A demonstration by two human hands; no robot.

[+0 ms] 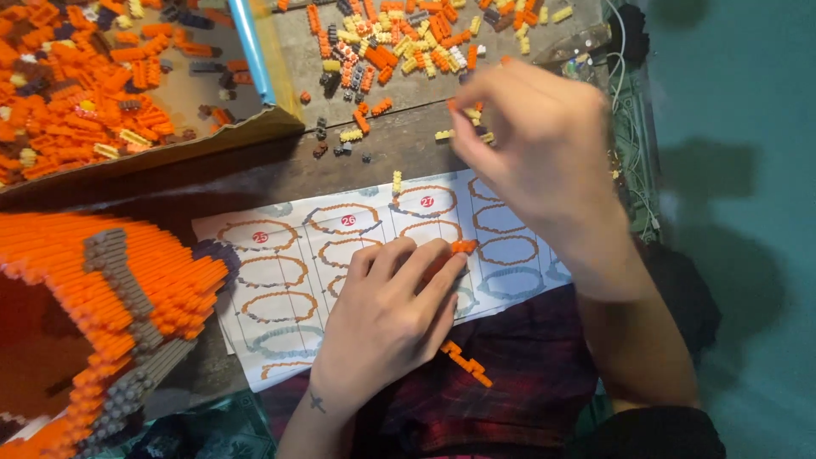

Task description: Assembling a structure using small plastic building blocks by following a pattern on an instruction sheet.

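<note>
**Two hands among small orange bricks**

The fingers point(429, 263) of the left hand point(387, 319) are pressed together around a short chain of small orange plastic bricks point(463, 247), pinching it flat against the white printed instruction sheet point(280, 280); the chain's far end pokes out past the fingertips. A second stepped strip of orange bricks point(466, 363) lies just below that hand, at the sheet's near edge beside the dark red plaid cloth point(510, 399) over the person's lap.

The right hand point(540, 149) hovers further out over the table, blurred. Its fingers are drawn in towards the thumb near a few loose orange and yellow bricks point(463, 127), but I cannot tell whether they pinch one or are merely closing above them.

The sheet lies on the worn grey wooden table point(357, 161) and shows rows of ring-shaped diagrams in orange and grey with small red round markers. Beyond it a scattered heap of orange, yellow, grey and white bricks point(399, 47) spreads across the table. To the left of that, a shallow cardboard tray point(212, 140) with a blue strip along one edge is packed with more orange bricks. At the near left stands a large rounded model built of orange bricks with grey bands point(102, 314), well apart from both hands. A bundle of thin wires point(633, 144) runs along the table's right edge, next to the teal floor point(748, 212).
</note>
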